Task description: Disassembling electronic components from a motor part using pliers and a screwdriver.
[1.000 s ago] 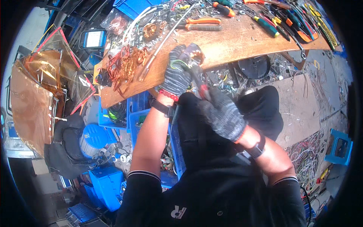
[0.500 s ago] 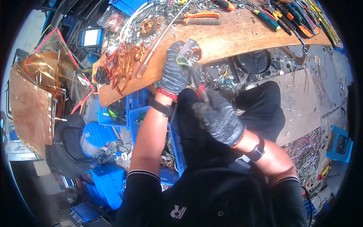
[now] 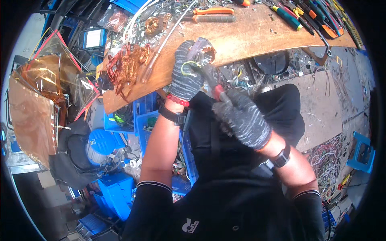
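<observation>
My left hand (image 3: pixel 184 76), in a grey knit glove, is closed round a greyish metal piece with copper winding (image 3: pixel 207 52) at the table's near edge. Its exact kind is partly hidden by the fingers. A thin yellow-green wire (image 3: pixel 183 69) curves across the glove beside the piece. My right hand (image 3: pixel 243 120), gloved the same way, grips a pliers-like cutting tool (image 3: pixel 218 91) with red on its handles. The tool's dark jaws point up and left, close against the wire and the metal piece. Whether the jaws touch either one is too blurred to tell.
On the wooden table (image 3: pixel 249 36) lie a copper wire tangle (image 3: pixel 134 66), a long screwdriver (image 3: pixel 150 68), orange-and-grey pliers (image 3: pixel 213 15) and several tools at the far right. Blue crates (image 3: pixel 144 124) stand below it at left. Loose wires (image 3: pixel 325 168) and a blue stool (image 3: pixel 361 152) are at right.
My right hand and the tool have shifted a little right and down. The wire's loop now lies farther left, over the left glove. My left hand keeps its hold.
</observation>
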Motion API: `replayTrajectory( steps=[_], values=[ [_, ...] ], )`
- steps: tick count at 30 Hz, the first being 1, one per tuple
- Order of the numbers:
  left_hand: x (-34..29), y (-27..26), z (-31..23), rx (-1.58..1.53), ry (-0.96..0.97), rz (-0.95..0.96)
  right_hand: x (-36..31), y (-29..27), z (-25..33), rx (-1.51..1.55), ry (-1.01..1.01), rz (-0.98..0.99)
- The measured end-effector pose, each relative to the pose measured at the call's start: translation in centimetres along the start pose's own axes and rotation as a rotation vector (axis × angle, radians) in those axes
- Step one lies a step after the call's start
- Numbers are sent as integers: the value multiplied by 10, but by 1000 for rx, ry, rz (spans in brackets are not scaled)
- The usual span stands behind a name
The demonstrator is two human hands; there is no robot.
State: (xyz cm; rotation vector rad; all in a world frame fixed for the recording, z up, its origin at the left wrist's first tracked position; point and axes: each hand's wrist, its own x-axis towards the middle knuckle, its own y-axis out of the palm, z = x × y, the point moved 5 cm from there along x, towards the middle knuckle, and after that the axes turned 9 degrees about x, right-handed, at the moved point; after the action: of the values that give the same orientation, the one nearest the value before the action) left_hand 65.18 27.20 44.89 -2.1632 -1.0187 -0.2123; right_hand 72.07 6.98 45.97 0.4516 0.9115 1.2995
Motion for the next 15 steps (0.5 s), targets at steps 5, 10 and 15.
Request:
replayTrajectory(
  steps=[5, 10, 15],
  values=[
    [-5, -4, 1, 374, 108, 4, -14, 4, -21, -478, -311, -18],
    [0, -4, 4, 223, 41, 57, -17, -7, -1, -863, -737, -156],
    [1, -11, 3, 228, 85, 85, -2, -31, 5, -822, -489, -101]
  ],
)
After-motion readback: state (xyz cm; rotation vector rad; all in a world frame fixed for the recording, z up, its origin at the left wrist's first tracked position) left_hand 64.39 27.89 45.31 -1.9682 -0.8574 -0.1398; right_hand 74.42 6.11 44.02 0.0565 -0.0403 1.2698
